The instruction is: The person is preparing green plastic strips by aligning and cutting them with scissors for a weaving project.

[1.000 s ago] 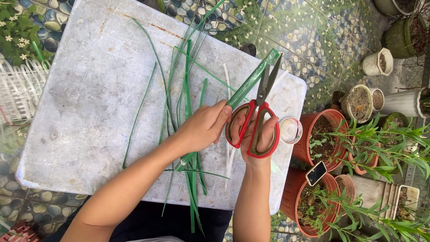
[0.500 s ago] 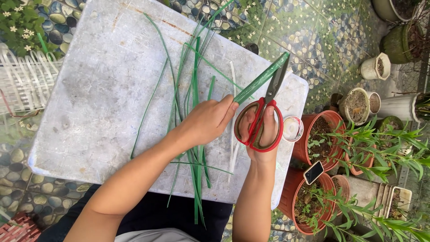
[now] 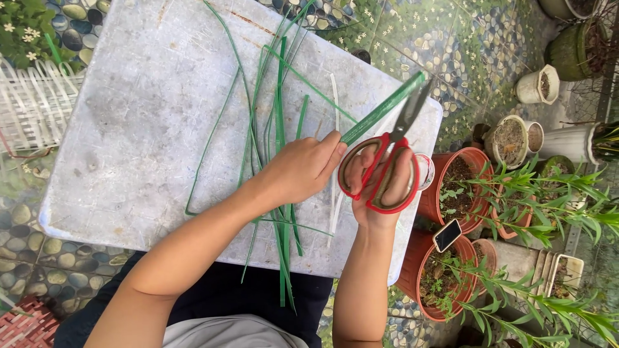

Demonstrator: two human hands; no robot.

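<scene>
One pair of red scissors (image 3: 387, 169), gripped by the right hand (image 3: 380, 187); left hand (image 3: 303, 169) pinches one green strip (image 3: 383, 108); perhaps ten strips (image 3: 278, 129) lie loose.

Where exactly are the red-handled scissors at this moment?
In the head view, the red-handled scissors are in the right hand, over the right edge of the grey board. Their blades close on a green strip that the left hand pinches.

One pair of red-handled scissors (image 3: 387, 164), two hands, one grey slab table (image 3: 129, 129), one phone (image 3: 447, 235)
</scene>
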